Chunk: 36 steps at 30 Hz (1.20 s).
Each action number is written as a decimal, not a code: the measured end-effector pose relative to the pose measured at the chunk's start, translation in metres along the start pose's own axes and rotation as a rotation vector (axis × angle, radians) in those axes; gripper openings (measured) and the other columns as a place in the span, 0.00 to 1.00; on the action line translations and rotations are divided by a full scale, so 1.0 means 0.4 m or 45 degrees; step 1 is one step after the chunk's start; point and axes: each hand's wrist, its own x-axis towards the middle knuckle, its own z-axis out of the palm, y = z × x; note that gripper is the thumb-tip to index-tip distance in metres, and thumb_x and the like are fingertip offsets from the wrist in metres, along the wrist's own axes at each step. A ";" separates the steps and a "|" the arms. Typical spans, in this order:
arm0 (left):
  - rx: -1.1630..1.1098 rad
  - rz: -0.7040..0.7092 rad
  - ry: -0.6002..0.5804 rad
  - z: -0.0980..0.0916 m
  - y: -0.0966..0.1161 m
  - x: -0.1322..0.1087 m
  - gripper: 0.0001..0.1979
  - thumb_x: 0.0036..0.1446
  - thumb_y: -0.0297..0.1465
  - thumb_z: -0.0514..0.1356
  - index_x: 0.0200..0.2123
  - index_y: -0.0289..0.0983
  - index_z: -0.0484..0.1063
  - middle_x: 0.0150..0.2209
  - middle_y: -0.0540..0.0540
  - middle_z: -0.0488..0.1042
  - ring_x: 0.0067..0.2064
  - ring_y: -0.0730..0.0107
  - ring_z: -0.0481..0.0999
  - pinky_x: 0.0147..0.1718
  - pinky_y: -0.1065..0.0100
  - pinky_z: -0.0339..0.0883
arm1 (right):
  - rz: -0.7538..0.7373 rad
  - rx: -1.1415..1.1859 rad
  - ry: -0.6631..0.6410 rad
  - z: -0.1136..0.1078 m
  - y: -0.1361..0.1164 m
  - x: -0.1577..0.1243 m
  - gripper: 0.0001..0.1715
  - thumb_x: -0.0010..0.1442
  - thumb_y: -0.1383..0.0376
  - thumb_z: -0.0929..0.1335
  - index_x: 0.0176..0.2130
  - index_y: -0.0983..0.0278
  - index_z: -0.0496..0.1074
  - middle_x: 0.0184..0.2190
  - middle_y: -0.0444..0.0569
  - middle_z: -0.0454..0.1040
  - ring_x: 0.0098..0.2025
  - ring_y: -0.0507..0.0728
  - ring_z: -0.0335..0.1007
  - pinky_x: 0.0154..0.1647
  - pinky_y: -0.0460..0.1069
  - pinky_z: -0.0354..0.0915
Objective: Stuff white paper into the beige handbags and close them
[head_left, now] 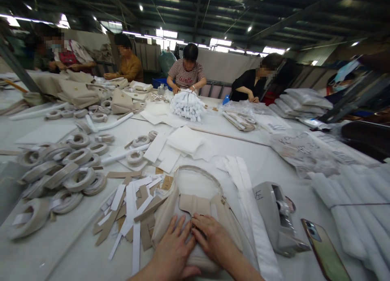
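Observation:
A beige handbag point(195, 204) with a curved handle lies on the white table right in front of me. My left hand point(172, 248) rests flat on its front, fingers stretched out and slightly apart. My right hand point(213, 238) lies beside it, its fingertips pressed together at a small spot near the middle of the bag's flap. What those fingertips pinch is too small to make out. Loose beige and white paper strips point(131, 210) are scattered just left of the bag.
A grey tape dispenser point(276, 218) and a phone point(324, 252) lie to my right, with white foam rolls point(356, 208) beyond. Several coiled beige straps point(61, 171) cover the left. Several people work across the table around a bundle of white rolls point(186, 105).

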 end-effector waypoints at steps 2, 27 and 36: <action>0.022 0.006 0.002 0.002 -0.003 -0.002 0.41 0.54 0.58 0.52 0.64 0.41 0.52 0.66 0.33 0.52 0.66 0.40 0.50 0.63 0.38 0.44 | 0.026 0.024 -0.030 0.002 0.006 0.002 0.18 0.63 0.66 0.62 0.51 0.58 0.71 0.55 0.49 0.71 0.56 0.59 0.67 0.59 0.58 0.60; -0.140 0.057 -0.310 -0.047 -0.033 0.027 0.51 0.50 0.58 0.58 0.67 0.36 0.42 0.68 0.30 0.42 0.68 0.42 0.42 0.64 0.41 0.37 | -0.750 -0.668 -0.063 -0.006 0.067 0.053 0.08 0.62 0.72 0.64 0.41 0.68 0.71 0.34 0.49 0.74 0.36 0.56 0.68 0.43 0.51 0.66; -0.158 0.125 -0.361 -0.098 -0.042 0.037 0.43 0.54 0.55 0.56 0.65 0.39 0.50 0.65 0.29 0.52 0.67 0.42 0.49 0.64 0.40 0.38 | -1.114 -0.710 -0.295 -0.060 0.073 0.132 0.08 0.66 0.66 0.62 0.35 0.64 0.67 0.31 0.45 0.72 0.33 0.53 0.63 0.35 0.50 0.58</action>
